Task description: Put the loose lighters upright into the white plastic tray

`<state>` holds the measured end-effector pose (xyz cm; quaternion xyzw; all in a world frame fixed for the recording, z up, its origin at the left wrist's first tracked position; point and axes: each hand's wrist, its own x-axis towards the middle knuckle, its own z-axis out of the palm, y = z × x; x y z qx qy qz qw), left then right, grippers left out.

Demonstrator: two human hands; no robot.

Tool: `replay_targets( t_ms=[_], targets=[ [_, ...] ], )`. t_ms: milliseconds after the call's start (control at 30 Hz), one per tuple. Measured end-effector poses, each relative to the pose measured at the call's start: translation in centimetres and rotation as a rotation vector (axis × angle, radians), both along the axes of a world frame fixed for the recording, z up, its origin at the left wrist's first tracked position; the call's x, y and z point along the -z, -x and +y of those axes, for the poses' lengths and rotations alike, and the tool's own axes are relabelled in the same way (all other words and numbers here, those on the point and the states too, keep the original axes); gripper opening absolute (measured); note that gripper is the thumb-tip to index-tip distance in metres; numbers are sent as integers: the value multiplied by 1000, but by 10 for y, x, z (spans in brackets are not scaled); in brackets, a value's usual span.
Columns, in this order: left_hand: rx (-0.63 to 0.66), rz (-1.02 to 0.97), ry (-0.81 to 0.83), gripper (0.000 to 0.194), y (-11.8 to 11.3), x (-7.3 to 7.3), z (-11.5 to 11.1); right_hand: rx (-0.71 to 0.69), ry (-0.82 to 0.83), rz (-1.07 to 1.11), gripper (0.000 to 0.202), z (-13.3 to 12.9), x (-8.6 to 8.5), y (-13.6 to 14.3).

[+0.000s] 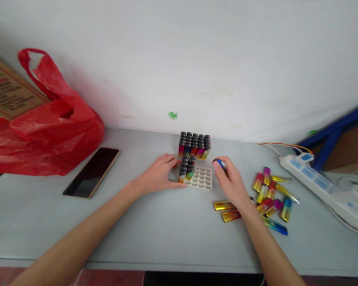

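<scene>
A white tray with round holes (201, 178) lies on the grey table, with several upright lighters (187, 167) in its left part. Just behind it, a block of upright lighters with black tops (194, 145) stands near the wall. My left hand (159, 174) is at the tray's left side, thumb and fingers spread around its edge. To the right of the tray, my right hand (229, 178) grips a blue lighter (220, 163) with a dark top. Loose shiny lighters in several colours (267, 190) lie beside and partly behind my right forearm.
A phone (92, 172) lies on the left, beside a red plastic bag (56, 131) and a cardboard box (12, 89). At the right are a white power strip (325, 188) with cables and a blue frame (331, 139). The wall (179, 71) bounds the table (155, 234) behind.
</scene>
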<state>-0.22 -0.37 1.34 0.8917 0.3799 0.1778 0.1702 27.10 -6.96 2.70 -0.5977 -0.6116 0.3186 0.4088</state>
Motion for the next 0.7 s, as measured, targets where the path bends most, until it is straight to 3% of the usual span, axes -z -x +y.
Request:
replay_targets(
  t_ms=[133, 233, 433, 700],
  targets=[
    [1, -2, -10, 71, 0, -1, -1, -88, -33, -150, 50, -4, -4, 17],
    [4, -5, -19, 70, 0, -1, -1, -57, -51, -197, 56, -4, -6, 21],
    [17, -3, -13, 69, 0, 2, 2, 44, -77, -172, 47, -3, -1, 22],
    [6, 10, -23, 66, 0, 1, 2, 9, -102, -126, 49, -5, -5, 24]
  ],
)
